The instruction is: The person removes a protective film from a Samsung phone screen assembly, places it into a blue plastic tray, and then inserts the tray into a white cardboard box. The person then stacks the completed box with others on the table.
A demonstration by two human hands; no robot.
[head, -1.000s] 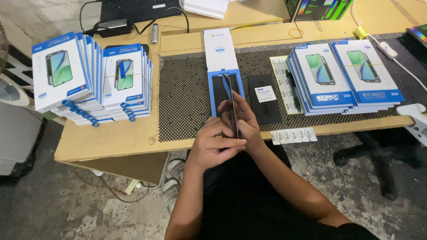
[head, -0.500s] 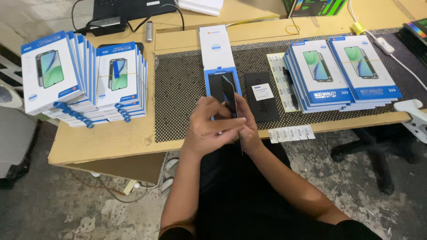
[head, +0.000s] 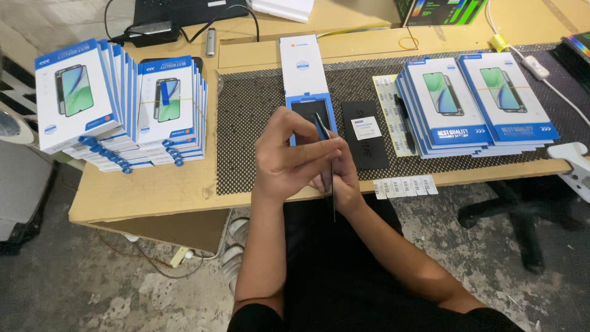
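Since the earlier frame we have tilted the thin dark panel (head: 332,184) edge-on. Both hands, left hand (head: 289,157) and right hand (head: 342,178), grasp it at the surface (head: 153,190) edge, six o'clock of the open blue-framed box (head: 312,110).

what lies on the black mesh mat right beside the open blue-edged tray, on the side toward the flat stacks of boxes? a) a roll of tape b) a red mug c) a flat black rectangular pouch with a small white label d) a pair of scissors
c: a flat black rectangular pouch with a small white label lies on the black mesh mat between the open blue-edged tray and the flat stacks of white-and-blue boxes.
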